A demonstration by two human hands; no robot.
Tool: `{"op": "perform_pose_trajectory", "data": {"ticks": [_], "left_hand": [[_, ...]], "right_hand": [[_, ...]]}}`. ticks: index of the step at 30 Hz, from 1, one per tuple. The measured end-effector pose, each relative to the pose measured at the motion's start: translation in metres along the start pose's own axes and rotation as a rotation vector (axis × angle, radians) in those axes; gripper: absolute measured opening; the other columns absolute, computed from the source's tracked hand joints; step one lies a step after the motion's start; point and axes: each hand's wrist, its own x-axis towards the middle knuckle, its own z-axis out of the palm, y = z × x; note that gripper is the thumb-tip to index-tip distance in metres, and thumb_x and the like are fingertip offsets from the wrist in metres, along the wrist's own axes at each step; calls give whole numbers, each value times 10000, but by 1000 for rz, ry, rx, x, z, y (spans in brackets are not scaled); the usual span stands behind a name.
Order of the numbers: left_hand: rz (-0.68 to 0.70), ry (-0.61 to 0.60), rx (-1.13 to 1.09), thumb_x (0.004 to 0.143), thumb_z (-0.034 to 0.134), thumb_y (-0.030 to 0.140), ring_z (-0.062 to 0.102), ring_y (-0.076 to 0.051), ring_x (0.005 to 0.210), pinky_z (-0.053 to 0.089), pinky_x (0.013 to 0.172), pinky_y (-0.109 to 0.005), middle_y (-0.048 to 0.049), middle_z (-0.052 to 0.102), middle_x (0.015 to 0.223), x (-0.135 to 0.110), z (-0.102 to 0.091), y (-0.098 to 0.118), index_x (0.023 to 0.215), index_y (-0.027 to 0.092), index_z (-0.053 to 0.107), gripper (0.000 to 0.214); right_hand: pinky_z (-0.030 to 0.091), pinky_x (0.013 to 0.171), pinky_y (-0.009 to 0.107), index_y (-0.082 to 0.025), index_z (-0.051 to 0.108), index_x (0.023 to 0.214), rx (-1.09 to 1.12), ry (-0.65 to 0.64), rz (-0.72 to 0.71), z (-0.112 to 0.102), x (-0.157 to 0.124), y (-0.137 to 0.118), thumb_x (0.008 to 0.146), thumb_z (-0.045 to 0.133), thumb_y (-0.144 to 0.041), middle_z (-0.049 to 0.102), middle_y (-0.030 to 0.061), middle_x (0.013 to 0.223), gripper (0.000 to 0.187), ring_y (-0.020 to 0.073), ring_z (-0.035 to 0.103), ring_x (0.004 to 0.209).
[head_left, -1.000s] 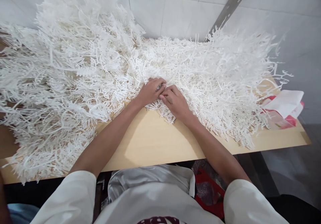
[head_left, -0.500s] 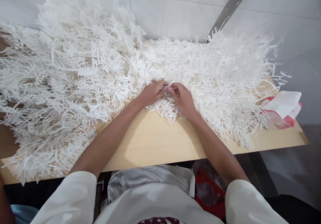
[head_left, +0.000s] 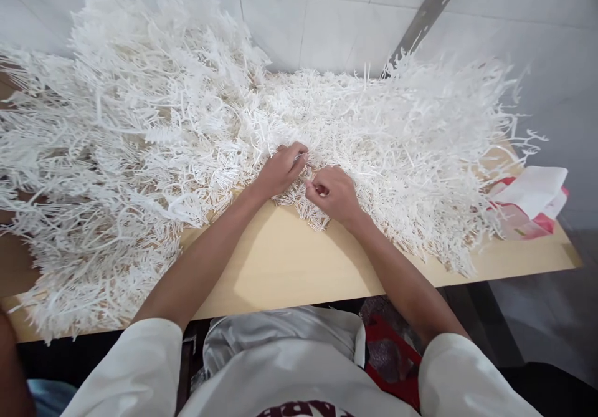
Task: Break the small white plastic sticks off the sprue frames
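A big heap of white, thin, branching plastic-looking strands spreads across the table in front of me. My left hand is closed at the heap's near edge, its thumb and fingers pinching a thin white strand. Slightly right of it and lower, my right hand is closed, thumb against the curled fingers. Whatever it may grip is too small to make out. A gap separates the two hands. Below and between them lies a small pile of short white pieces, partly covered by my right hand.
The wooden table has its front edge close to my body. At its right end lies a pink and white plastic bag. Behind stands a tiled wall with a slanting metal bar. Part of another person's arm shows at lower left.
My hands were together at the fingertips and have come apart. The right hand has moved down toward me and its fingers have curled in; the left has shifted slightly up and left.
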Motion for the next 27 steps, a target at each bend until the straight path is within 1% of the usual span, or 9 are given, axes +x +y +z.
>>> {"op": "perform_pose_trajectory", "data": {"ticks": [2, 4, 6, 9, 12, 15, 19, 23, 27], "left_hand": [[0, 8, -39, 1010, 298, 431, 583, -176, 884, 422, 801, -310, -39, 648, 970, -1, 0, 0, 1056, 207, 491, 300], [1, -4, -54, 1011, 286, 447, 587, -178, 891, 426, 785, -309, -41, 641, 956, -1, 0, 0, 1063, 208, 480, 312], [14, -27, -46, 1011, 281, 453, 587, -179, 897, 429, 769, -305, -44, 632, 952, -1, 0, 0, 1068, 208, 480, 321], [46, -65, -18, 1014, 269, 439, 583, -180, 906, 435, 757, -299, -49, 626, 967, -2, 0, 1, 1072, 207, 478, 318], [79, -83, 24, 1014, 261, 429, 580, -183, 899, 439, 754, -302, -56, 627, 987, -2, 0, 3, 1064, 208, 471, 309], [95, -82, 69, 1010, 263, 409, 583, -189, 876, 441, 753, -309, -60, 628, 967, -3, 3, 4, 1057, 204, 469, 294], [103, -88, 100, 998, 292, 385, 595, -200, 848, 440, 762, -325, -59, 639, 924, -2, 6, 2, 1042, 202, 476, 263], [13, -57, -42, 1001, 300, 417, 611, -194, 847, 444, 785, -332, -39, 679, 912, 1, 4, 0, 1037, 211, 462, 265], [7, -50, -198, 1012, 286, 433, 631, -172, 895, 448, 839, -327, -24, 711, 940, 1, -2, 3, 1033, 217, 442, 267]], "right_hand": [[346, 629, 289, -224, 338, 608, -13, 68, 115, -2, 0, 11, 904, 536, -290, 381, -43, 558, 361, 113, 377, 560], [379, 652, 293, -224, 451, 679, 9, 68, 238, -3, 1, 20, 907, 558, -374, 450, -31, 612, 294, 125, 445, 605], [424, 713, 308, -227, 575, 892, 52, 26, 327, -4, 2, 25, 929, 529, -430, 562, -2, 744, 211, 144, 528, 694], [447, 789, 338, -248, 590, 1122, 65, -56, 340, -2, 2, 27, 960, 472, -438, 634, 38, 914, 276, 178, 586, 824], [434, 788, 338, -239, 613, 1050, 29, -120, 279, 0, 2, 28, 963, 471, -410, 639, 50, 914, 239, 195, 584, 862], [402, 763, 326, -223, 589, 900, 9, -170, 246, -1, 3, 27, 964, 455, -340, 604, 24, 812, 189, 170, 546, 759], [344, 664, 287, -212, 477, 700, 133, -232, 319, -5, 7, 21, 845, 503, -196, 481, -34, 639, 148, 120, 421, 606], [310, 560, 253, -208, 506, 680, 433, -285, 416, -5, 6, 8, 785, 526, -203, 487, -51, 602, 107, 92, 392, 541], [347, 620, 259, -208, 511, 674, 368, -287, 259, -3, 3, -2, 852, 547, -295, 495, -53, 590, 201, 88, 412, 549]]}}
